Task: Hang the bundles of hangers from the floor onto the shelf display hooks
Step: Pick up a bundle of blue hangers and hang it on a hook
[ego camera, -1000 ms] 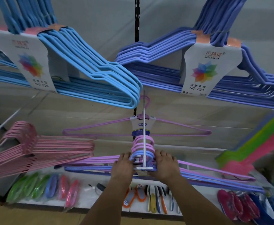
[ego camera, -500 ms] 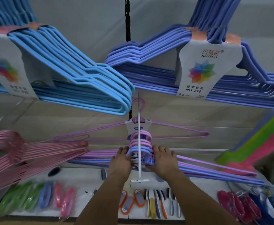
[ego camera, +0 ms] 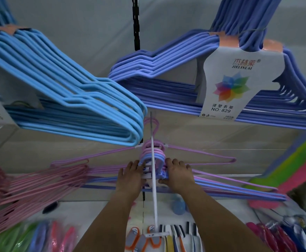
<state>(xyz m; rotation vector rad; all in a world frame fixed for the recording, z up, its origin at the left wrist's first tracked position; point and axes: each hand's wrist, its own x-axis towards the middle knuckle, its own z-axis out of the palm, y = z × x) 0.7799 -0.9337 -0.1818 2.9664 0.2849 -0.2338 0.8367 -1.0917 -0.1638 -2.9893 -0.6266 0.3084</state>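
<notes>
- Reaching up from the lower middle of the frame, the left hand [ego camera: 130,176] and the right hand [ego camera: 177,174] flank a white display hook [ego camera: 154,188] that runs toward the camera, its price tab at the lower centre.
- The left hand's fingers [ego camera: 128,165] lie fairly straight against the necks of the lilac and blue hanger bundle [ego camera: 153,158]; the right hand's thumb and fingers curl round the bundle's tied neck, gripping it.
- That bundle sits just above centre frame with its hook loops already threaded over the rod, so by my reading this hanging is nearly done; what is left is to slide it back and let go.
- Behind it on the same rod hangs one thin purple hanger bundle [ego camera: 184,153] with a small card.
- At the left edge a pink hanger bundle [ego camera: 36,180] hangs on its own hook.
- Farthest up, two thick bundles hang: a light blue hanger bundle [ego camera: 66,91] upper left and a violet-blue hanger bundle [ego camera: 166,70] upper right, each with a white label.
- Count: five bundles on display, two hands, one rod in use. The floor is out of view, so I cannot tell how many bundles remain.
</notes>
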